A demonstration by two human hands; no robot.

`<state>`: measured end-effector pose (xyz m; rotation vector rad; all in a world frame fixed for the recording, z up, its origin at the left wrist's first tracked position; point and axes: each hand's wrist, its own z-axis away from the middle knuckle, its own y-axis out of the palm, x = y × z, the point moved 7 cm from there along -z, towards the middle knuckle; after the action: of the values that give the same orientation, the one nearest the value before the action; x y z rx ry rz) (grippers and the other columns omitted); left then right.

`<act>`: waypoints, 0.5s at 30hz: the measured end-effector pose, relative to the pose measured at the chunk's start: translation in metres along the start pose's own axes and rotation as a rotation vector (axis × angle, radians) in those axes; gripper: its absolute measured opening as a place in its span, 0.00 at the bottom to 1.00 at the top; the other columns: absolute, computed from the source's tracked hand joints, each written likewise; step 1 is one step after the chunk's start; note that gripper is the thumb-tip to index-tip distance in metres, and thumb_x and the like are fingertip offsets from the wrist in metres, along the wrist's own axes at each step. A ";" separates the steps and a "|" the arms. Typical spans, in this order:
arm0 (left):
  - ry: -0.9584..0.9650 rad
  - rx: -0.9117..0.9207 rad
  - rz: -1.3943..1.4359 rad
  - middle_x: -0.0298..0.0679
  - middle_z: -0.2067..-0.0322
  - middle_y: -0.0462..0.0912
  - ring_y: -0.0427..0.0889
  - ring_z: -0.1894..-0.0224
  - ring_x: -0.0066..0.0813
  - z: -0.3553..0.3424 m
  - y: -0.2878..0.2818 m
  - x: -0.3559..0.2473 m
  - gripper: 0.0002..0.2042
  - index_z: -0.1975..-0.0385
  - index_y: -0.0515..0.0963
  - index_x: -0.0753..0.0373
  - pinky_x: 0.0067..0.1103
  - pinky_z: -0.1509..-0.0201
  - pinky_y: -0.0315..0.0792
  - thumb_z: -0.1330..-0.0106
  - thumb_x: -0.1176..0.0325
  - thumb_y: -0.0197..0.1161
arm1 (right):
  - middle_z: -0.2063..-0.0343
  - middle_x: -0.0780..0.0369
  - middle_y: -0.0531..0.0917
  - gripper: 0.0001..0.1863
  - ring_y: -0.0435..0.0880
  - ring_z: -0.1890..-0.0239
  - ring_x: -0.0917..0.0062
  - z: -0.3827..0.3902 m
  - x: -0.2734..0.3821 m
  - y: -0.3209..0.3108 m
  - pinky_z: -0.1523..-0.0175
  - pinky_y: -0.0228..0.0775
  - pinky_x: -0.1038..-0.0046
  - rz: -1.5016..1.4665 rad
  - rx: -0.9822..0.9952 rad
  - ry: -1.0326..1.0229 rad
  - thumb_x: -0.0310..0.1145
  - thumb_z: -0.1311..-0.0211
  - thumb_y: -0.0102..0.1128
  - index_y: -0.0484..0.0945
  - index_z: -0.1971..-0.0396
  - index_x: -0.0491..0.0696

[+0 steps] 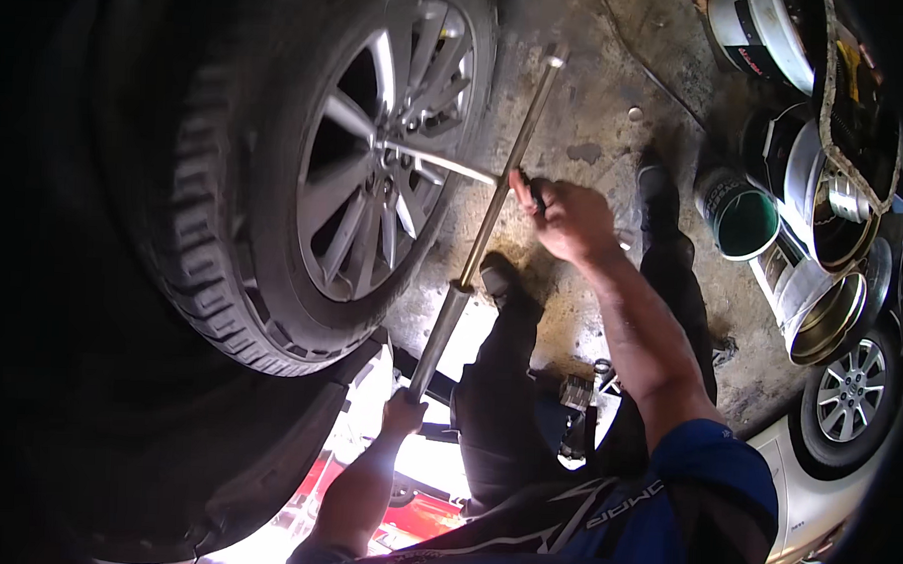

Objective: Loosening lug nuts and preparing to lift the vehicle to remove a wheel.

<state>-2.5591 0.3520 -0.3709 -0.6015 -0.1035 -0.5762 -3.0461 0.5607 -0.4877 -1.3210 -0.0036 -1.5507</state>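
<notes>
A car wheel [346, 179] with silver spokes and a thick-treaded tyre stands at the left. From the nuts near its hub, a bright metal wheel wrench [441, 162] reaches out to a long steel bar [489, 219], which crosses its outer end at a slant. My right hand [573, 222] is closed round the outer end of the wrench, where it meets the bar; the fingers partly hide this grip. Lower down, my left hand [404, 415] is wrapped round the bottom of a thicker grey tube [439, 341] that continues the bar.
My legs stand on the stained concrete floor [596, 118]. Several buckets [747, 223] and round metal tins [828, 320] crowd the right side. A light-coloured car with a silver wheel [850, 390] is at the lower right. Something red [413, 519] lies under bright light below.
</notes>
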 end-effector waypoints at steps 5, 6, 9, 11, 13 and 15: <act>0.237 0.018 0.035 0.47 0.69 0.84 0.84 0.62 0.46 -0.128 0.062 -0.043 0.22 0.64 0.76 0.62 0.36 0.57 0.77 0.49 0.54 0.74 | 0.75 0.57 0.83 0.08 0.85 0.72 0.60 0.005 0.013 -0.004 0.65 0.77 0.60 0.082 -0.142 -0.039 0.35 0.48 0.64 0.81 0.68 0.51; 0.186 0.058 0.120 0.47 0.69 0.84 0.84 0.62 0.46 -0.153 0.073 -0.052 0.22 0.64 0.76 0.62 0.37 0.56 0.77 0.49 0.53 0.74 | 0.75 0.57 0.83 0.08 0.85 0.72 0.60 0.005 0.018 -0.006 0.64 0.77 0.60 0.100 -0.193 -0.087 0.35 0.48 0.65 0.81 0.67 0.51; 0.096 0.181 0.283 0.47 0.70 0.84 0.84 0.62 0.47 -0.189 0.101 -0.065 0.23 0.63 0.76 0.63 0.35 0.55 0.78 0.51 0.54 0.74 | 0.74 0.58 0.83 0.09 0.85 0.70 0.61 0.000 0.018 -0.008 0.64 0.77 0.60 0.133 -0.199 -0.058 0.34 0.48 0.64 0.81 0.65 0.53; 0.163 0.191 0.147 0.46 0.70 0.84 0.85 0.63 0.44 -0.181 0.106 -0.060 0.23 0.63 0.77 0.64 0.34 0.56 0.79 0.51 0.54 0.74 | 0.75 0.59 0.83 0.08 0.85 0.69 0.62 -0.002 0.018 -0.012 0.64 0.77 0.61 0.161 -0.191 -0.029 0.34 0.47 0.63 0.81 0.65 0.54; 0.130 0.212 0.003 0.44 0.71 0.84 0.85 0.65 0.37 -0.153 0.104 -0.038 0.21 0.64 0.78 0.65 0.31 0.59 0.78 0.50 0.56 0.74 | 0.75 0.58 0.83 0.08 0.85 0.69 0.62 -0.002 0.022 -0.014 0.63 0.77 0.61 0.138 -0.136 -0.021 0.34 0.48 0.63 0.81 0.66 0.54; 0.041 0.230 0.239 0.43 0.71 0.84 0.84 0.66 0.32 -0.119 0.090 -0.020 0.17 0.65 0.78 0.67 0.29 0.60 0.77 0.48 0.62 0.72 | 0.77 0.58 0.83 0.07 0.86 0.70 0.62 0.000 0.030 -0.023 0.64 0.78 0.61 0.152 -0.159 -0.066 0.34 0.48 0.62 0.82 0.68 0.53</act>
<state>-2.5356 0.3556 -0.5197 -0.3712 -0.0570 -0.3382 -3.0572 0.5510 -0.4528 -1.4621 0.1776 -1.4013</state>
